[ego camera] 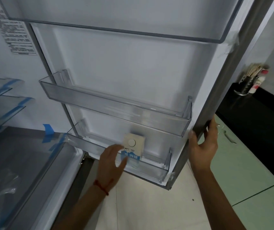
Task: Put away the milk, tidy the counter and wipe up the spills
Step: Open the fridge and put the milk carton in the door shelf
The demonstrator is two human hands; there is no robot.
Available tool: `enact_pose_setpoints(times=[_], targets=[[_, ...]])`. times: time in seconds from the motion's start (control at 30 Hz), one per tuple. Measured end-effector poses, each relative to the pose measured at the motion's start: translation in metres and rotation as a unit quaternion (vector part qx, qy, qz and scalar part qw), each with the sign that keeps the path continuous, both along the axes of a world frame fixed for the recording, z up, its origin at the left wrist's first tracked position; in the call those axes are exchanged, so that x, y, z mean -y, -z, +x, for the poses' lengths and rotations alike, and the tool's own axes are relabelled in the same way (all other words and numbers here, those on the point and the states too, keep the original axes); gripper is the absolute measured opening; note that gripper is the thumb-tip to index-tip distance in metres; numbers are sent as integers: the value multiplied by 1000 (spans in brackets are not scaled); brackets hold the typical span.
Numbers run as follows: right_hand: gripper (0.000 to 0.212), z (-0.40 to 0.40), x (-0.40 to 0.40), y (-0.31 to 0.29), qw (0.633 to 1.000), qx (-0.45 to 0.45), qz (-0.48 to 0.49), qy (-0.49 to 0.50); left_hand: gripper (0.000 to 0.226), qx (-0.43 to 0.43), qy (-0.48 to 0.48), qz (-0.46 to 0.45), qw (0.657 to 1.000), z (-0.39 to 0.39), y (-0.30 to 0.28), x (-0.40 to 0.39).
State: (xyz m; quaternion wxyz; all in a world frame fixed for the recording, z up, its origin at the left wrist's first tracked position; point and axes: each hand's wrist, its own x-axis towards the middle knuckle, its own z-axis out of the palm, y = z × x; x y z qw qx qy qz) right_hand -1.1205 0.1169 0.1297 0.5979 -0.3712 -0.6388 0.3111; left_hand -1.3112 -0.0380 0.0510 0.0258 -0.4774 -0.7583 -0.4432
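Observation:
A milk carton (133, 145), white on top with a round cap and a blue label, stands upright in the lowest clear bin (152, 171) of the open fridge door (124, 63). My left hand (111, 161), with a red string at its wrist, is at the carton's left front. Its fingers are spread and blurred, and its thumb crosses the label without gripping. My right hand (202, 146) is wrapped around the door's grey outer edge at the height of the lower bins.
Two more clear door bins, a middle one (116, 105) and a top one (133, 33), hold nothing. Glass shelves (3, 103) and a drawer (16, 163) with blue tape are on the left. A black counter (257, 117) with a metal utensil holder (247, 85) sits to the right, above green cabinets (242, 171).

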Motion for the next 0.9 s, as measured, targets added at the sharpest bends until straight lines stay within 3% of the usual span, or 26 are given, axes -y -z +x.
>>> enact_pose_setpoints(times=[0.1,0.27,0.73,0.9], targets=[[66,3,9,4,1000,-8,0,-7,41,-107,63,8,992,38,18,2],[70,13,35,10,999,25,26,-19,40,-204,92,-54,973,78,40,3],[64,19,164,26,992,73,103,17,31,-174,85,-13,981,60,46,106],[56,17,222,23,994,52,92,31,37,-188,69,-54,978,38,40,164]])
